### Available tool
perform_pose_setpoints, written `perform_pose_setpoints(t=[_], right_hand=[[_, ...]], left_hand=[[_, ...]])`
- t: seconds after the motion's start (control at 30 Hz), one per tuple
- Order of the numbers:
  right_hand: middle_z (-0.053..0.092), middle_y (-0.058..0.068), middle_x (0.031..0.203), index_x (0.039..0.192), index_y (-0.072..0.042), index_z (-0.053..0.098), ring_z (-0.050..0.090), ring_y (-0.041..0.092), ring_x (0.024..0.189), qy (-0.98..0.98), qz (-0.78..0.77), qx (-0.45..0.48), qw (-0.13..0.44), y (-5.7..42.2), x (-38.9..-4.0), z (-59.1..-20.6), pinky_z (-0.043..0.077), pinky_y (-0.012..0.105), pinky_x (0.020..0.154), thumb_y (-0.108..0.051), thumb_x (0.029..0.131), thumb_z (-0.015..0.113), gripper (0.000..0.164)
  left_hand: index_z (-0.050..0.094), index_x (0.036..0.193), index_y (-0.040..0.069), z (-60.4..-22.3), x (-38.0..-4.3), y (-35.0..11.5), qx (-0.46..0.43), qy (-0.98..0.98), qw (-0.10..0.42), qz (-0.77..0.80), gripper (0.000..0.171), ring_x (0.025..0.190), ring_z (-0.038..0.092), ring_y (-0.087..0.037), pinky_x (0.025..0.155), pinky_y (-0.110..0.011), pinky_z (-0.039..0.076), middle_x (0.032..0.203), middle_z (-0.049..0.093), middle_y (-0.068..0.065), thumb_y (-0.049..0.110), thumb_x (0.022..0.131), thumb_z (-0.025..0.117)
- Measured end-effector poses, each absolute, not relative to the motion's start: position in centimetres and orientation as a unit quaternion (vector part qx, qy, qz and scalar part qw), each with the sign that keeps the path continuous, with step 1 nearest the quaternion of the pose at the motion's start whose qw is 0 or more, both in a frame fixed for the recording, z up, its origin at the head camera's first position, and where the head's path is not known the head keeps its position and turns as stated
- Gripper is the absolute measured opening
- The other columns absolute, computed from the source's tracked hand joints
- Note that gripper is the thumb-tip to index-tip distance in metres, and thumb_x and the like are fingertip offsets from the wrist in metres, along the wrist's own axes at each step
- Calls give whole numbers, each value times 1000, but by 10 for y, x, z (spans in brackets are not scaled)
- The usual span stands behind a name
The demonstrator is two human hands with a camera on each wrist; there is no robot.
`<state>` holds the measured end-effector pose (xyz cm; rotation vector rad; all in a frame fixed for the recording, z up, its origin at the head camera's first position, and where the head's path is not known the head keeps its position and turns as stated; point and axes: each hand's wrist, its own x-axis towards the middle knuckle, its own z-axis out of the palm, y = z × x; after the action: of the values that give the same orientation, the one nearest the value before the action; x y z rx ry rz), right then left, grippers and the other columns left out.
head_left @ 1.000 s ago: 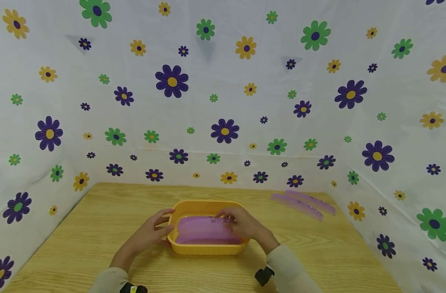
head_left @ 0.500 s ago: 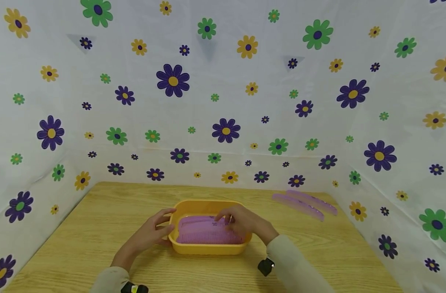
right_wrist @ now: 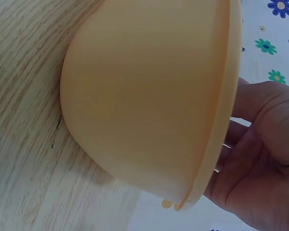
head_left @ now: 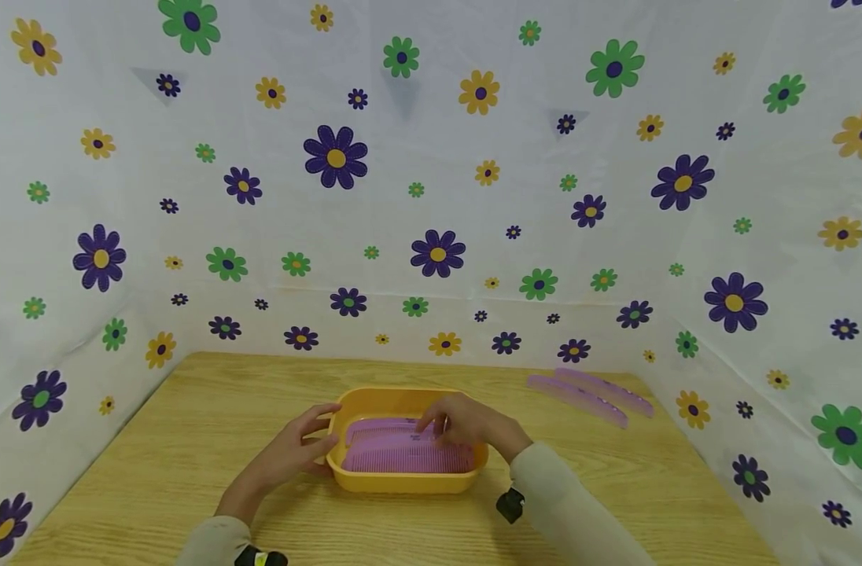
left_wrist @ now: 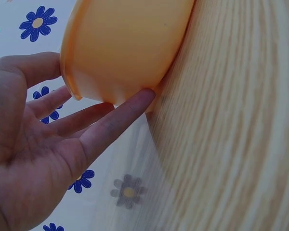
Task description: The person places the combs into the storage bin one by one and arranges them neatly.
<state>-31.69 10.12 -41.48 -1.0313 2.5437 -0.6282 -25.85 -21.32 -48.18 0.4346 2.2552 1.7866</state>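
A yellow plastic basin (head_left: 406,483) stands on the table. Inside it lie purple combs (head_left: 396,460), overlapping, with rows of teeth showing. At the basin's left end my left hand (head_left: 289,452) touches the outside wall; in the left wrist view its fingers (left_wrist: 115,120) reach out nearly straight, one tip low on the wall. My right hand (head_left: 466,424) reaches over the right rim, bent fingers down at the combs. Whether they pinch one is unclear. From the right wrist, the basin wall (right_wrist: 149,96) hides the fingertips of that hand (right_wrist: 265,149).
Two more purple combs (head_left: 580,399) lie side by side at the back right of the wooden table (head_left: 261,409). Behind and at both sides hangs a white cloth (head_left: 431,196) printed with flowers.
A comb in the basin has shifted slightly, so a second row of teeth shows behind it. My right hand has moved only a little over the combs; my left stays at the basin.
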Motion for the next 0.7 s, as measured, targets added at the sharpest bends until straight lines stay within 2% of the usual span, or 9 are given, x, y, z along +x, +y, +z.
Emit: perform_pose_setpoints(t=[0.7], right_hand=[[69, 2, 93, 109, -18, 71, 58, 7, 70, 904, -203, -330, 182, 97, -317, -418, 53, 15, 67, -4, 84, 69, 28]], left_hand=[[29, 147, 14, -482, -259, -214, 151, 774, 115, 605, 57, 124, 50, -45, 78, -45, 59, 150, 28, -29, 23, 97, 54]])
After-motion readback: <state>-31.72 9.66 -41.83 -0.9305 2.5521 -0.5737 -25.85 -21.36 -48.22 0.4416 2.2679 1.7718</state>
